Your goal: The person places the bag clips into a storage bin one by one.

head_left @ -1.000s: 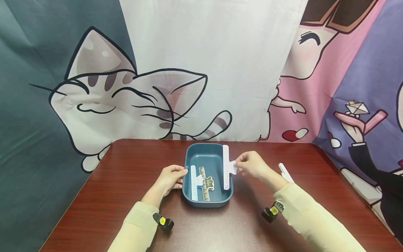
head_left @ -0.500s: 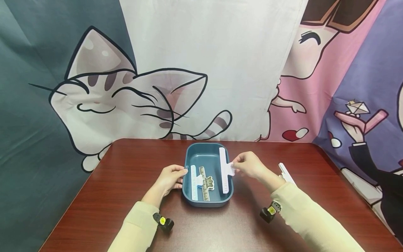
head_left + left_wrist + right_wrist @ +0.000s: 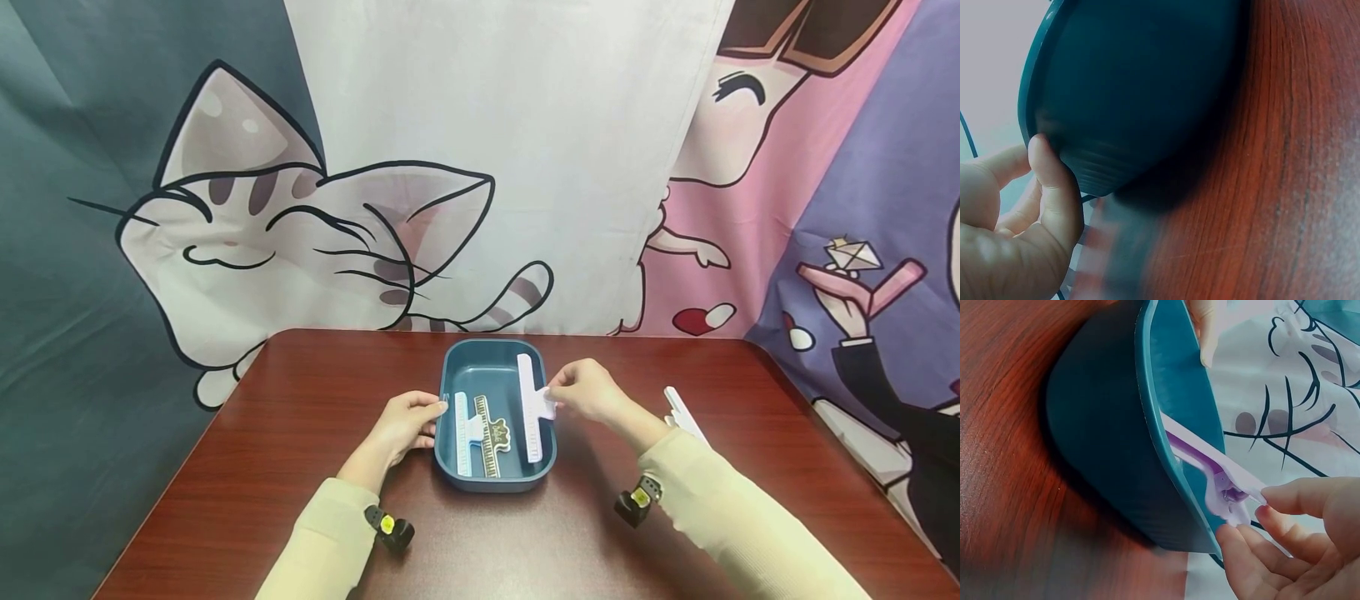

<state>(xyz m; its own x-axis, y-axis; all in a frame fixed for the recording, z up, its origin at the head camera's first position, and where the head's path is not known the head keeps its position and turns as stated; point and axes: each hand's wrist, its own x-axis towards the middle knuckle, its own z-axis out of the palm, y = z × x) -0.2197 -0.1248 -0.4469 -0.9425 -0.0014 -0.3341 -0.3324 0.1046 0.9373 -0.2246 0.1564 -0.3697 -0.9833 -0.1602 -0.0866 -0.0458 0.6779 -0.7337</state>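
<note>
A teal plastic bin [image 3: 495, 485] stands on the table, and my left hand [image 3: 401, 425] pinches its left rim between thumb and fingers. My right hand [image 3: 592, 392] holds a pale lilac sealing clip [image 3: 528, 408] by its handle, pinched between thumb and fingers at the bin's right rim. In the right wrist view, the bar of this lilac clip [image 3: 1210, 453] slants down into the bin. Inside the bin on the left lie a white and light-blue clip [image 3: 462, 433] and a gold-and-dark patterned clip [image 3: 489, 442], side by side.
A white clip [image 3: 681, 410] lies on the red-brown wooden table [image 3: 337, 358] to the right, partly hidden by my right sleeve. Behind the table hangs a printed cloth [image 3: 525, 208] with a cartoon cat.
My right hand has moved slightly left, bringing the lilac clip from above the right rim further over the bin's interior, its bar now tilted. The left hand stays on the rim.
</note>
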